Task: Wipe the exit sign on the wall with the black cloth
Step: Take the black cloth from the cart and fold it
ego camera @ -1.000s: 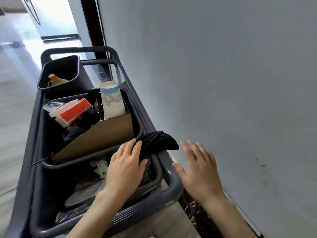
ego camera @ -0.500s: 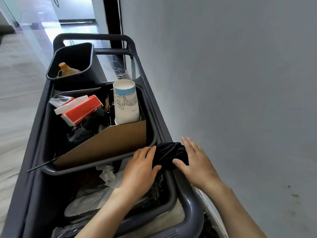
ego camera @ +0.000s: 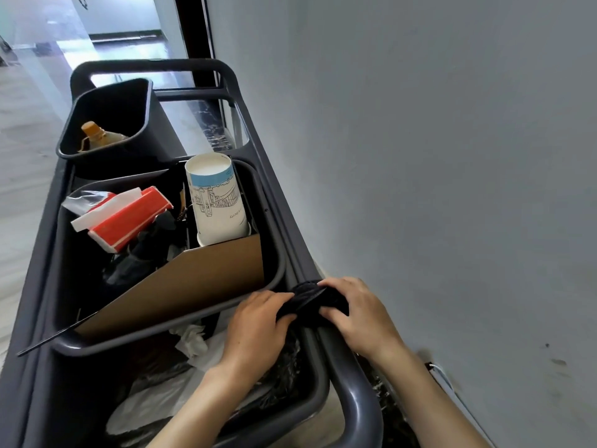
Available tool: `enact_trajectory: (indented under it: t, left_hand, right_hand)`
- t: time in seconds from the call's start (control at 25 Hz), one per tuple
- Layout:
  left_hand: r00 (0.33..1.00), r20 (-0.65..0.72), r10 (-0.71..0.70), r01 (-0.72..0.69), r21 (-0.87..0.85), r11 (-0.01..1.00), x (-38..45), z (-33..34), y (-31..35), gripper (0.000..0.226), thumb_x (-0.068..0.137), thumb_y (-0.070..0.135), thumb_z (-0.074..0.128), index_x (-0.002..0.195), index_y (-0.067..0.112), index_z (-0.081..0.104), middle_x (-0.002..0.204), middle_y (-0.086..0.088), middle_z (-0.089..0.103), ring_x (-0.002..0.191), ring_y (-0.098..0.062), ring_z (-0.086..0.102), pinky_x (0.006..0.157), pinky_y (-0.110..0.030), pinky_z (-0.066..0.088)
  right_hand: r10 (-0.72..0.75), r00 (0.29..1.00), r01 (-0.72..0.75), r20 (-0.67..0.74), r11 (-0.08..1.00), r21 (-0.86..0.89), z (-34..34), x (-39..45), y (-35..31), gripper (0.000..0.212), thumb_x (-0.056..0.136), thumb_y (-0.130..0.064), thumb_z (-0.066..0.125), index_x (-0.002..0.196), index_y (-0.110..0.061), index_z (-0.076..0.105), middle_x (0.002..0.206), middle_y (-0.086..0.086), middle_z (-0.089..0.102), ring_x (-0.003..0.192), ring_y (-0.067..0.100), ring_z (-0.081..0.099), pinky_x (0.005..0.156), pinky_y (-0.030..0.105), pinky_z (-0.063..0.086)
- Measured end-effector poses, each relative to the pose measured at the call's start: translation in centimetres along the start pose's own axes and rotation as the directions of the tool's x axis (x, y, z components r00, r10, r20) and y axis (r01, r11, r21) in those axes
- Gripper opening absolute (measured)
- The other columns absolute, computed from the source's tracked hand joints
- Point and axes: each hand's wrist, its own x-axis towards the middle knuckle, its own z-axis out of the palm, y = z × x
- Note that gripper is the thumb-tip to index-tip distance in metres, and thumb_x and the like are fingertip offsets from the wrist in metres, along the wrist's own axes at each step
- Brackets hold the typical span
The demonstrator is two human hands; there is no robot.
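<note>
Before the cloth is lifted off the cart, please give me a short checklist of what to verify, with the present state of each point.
1. Both hands on the crumpled black cloth: ok; left hand and right hand grip it.
2. Cloth free of the dark grey plastic cart rail: cannot tell, it lies on the rail.
3. Tall white paper cup with blue band out of the way: ok, it stands apart.
4. Brown cardboard sheet clear of the left hand: ok, close but apart.
5. Exit sign located: cannot tell, not in view.

Plain grey wall (ego camera: 436, 156) at right, glossy pale floor (ego camera: 29, 92), dark door frame (ego camera: 193, 37)
</note>
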Motion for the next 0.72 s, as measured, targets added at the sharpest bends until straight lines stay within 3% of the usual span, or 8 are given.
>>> enact_trajectory:
  t: [0.12, 0.24, 0.36, 0.44, 0.56, 0.72]
  left_hand:
    - [1.0, 0.012, -0.012, 0.014, -0.136, 0.991, 0.1, -0.7, 0.9, 0.026, 0.09, 0.02, 0.075, 0.115, 0.028, 0.072, 0.105, 0.01, 0.071, 0.103, -0.012, 0.064, 0.09, -0.032, 0.05]
    - [1.0, -0.001, -0.005, 0.005, -0.313, 0.95, 0.1, -1.3, 3.2, 0.026, 0.089, 0.017, 0.076, 0.102, 0.038, 0.073, 0.093, 0.019, 0.074, 0.092, 0.001, 0.067, 0.08, -0.021, 0.052]
    - [1.0, 0.006, 0.009, -0.005, -0.522, 0.853, 0.1, -1.2, 6.8, 0.031, 0.088, 0.012, 0.077, 0.094, 0.041, 0.071, 0.087, 0.023, 0.075, 0.084, 0.003, 0.07, 0.072, -0.012, 0.053]
    - [1.0, 0.018, -0.003, 0.014, -0.659, 0.752, -0.2, -0.8, 9.1, 0.028, 0.087, 0.007, 0.077, 0.095, 0.033, 0.074, 0.086, 0.013, 0.078, 0.082, -0.005, 0.074, 0.074, -0.018, 0.059]
    - [0.999, 0.037, 0.023, 0.014, -0.757, 0.653, -1.3, 0.7, 13.7, 0.025, 0.086, 0.004, 0.077, 0.093, 0.027, 0.074, 0.085, 0.008, 0.078, 0.078, -0.01, 0.075, 0.069, -0.018, 0.059]
    - [0.972, 0.122, 0.203, -0.054, -0.718, 0.694, -4.9, 4.6, 20.7, 0.022, 0.089, 0.014, 0.076, 0.086, 0.036, 0.072, 0.085, 0.011, 0.076, 0.078, -0.005, 0.072, 0.07, -0.019, 0.058]
  right_hand:
    - [0.025, 0.998, -0.022, -0.05, 0.998, 0.052, -0.8, -0.9, 0.1, 0.033, 0.083, -0.029, 0.069, 0.113, -0.04, 0.065, 0.106, -0.016, 0.059, 0.097, 0.003, 0.056, 0.077, 0.005, 0.034]
    - [0.108, 0.986, -0.078, -0.123, 0.971, 0.226, -2.9, -2.6, 0.2, 0.022, 0.083, -0.03, 0.07, 0.098, -0.046, 0.066, 0.097, -0.016, 0.07, 0.091, -0.001, 0.062, 0.077, 0.011, 0.043]
    - [0.241, 0.949, -0.107, -0.205, 0.854, 0.509, -5.7, -5.4, 0.3, 0.021, 0.087, -0.024, 0.069, 0.09, -0.045, 0.071, 0.091, -0.018, 0.075, 0.088, 0.001, 0.069, 0.078, 0.019, 0.053]
    - [0.319, 0.922, -0.1, -0.221, 0.744, 0.661, -6.9, -7.2, 0.5, 0.022, 0.09, -0.02, 0.066, 0.091, -0.041, 0.072, 0.09, -0.015, 0.076, 0.084, 0.003, 0.071, 0.07, 0.017, 0.054]
    - [0.478, 0.851, -0.113, -0.219, 0.573, 0.811, -8.8, -11.2, 1.3, 0.021, 0.094, -0.021, 0.061, 0.09, -0.037, 0.073, 0.088, -0.008, 0.077, 0.082, 0.009, 0.073, 0.066, 0.022, 0.057]
    - [0.706, 0.658, -0.05, -0.263, 0.389, 0.92, -11.8, -17.8, 4.2, 0.016, 0.095, -0.022, 0.059, 0.096, -0.027, 0.074, 0.097, 0.004, 0.077, 0.094, 0.025, 0.072, 0.078, 0.043, 0.061]
